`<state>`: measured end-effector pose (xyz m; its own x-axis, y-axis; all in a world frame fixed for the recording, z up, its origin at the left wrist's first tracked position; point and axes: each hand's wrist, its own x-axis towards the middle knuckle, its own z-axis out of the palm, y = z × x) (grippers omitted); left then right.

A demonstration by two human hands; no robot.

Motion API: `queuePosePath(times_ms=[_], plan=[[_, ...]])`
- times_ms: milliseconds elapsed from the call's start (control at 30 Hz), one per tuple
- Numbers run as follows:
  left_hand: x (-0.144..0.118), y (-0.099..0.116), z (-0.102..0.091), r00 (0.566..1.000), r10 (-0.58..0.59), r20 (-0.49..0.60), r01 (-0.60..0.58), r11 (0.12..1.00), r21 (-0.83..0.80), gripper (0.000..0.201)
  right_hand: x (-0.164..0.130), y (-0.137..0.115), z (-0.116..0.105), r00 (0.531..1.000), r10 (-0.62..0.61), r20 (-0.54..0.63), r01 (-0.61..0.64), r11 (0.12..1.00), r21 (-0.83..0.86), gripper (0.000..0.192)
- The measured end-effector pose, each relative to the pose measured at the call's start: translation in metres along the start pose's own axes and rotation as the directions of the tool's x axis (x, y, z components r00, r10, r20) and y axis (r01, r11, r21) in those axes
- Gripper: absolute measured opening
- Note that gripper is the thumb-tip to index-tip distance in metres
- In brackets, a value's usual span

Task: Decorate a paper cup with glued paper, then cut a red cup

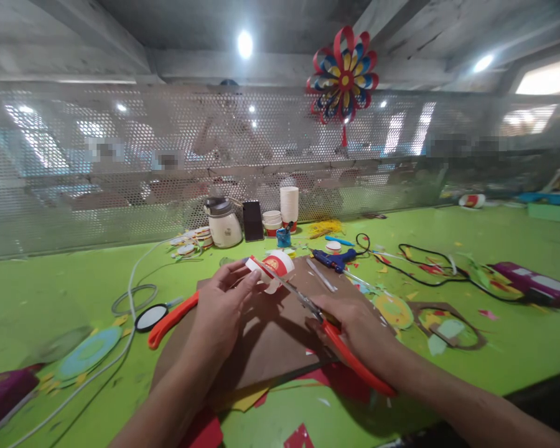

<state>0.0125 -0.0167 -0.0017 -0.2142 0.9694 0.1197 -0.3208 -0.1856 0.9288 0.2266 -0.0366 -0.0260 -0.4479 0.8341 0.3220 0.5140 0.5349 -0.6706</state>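
My left hand (224, 298) pinches a white and red paper cup (276, 266) lying on its side above a brown sheet of card (270, 330). In my right hand (350, 317) are red-handled scissors (308, 302), their blades reaching up-left into the rim of the cup. A second pair of red-handled scissors (170, 320) lies on the green table (74, 280) just left of my left hand.
A blue glue gun (335, 258) with a black cable lies behind the card. At the back stand a kettle (223, 223), a phone (252, 220) and stacked paper cups (289, 205). Paper discs and scraps lie on both sides. A perforated metal screen closes the far edge.
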Motion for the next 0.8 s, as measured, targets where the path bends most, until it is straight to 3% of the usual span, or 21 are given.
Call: queuePosePath(times_ms=[267,500,800], plan=[[-0.0008,0.0017,-0.0001,1.000,-0.001,0.031,0.001,1.000,-0.015,0.042,-0.0005,-0.0014,-0.0013,1.000,0.019,0.013,-0.019,1.000,-0.024,0.024],[-0.0023,0.0051,0.0006,0.999,0.004,0.054,-0.001,0.998,-0.061,0.030,0.0002,0.0014,0.0009,0.998,-0.051,-0.037,0.049,0.998,-0.048,0.031],[0.0009,0.0035,-0.0051,0.999,-0.040,0.029,0.041,0.998,-0.037,0.043,0.0057,0.0011,-0.0030,0.999,-0.045,0.030,0.045,0.999,-0.011,0.027]])
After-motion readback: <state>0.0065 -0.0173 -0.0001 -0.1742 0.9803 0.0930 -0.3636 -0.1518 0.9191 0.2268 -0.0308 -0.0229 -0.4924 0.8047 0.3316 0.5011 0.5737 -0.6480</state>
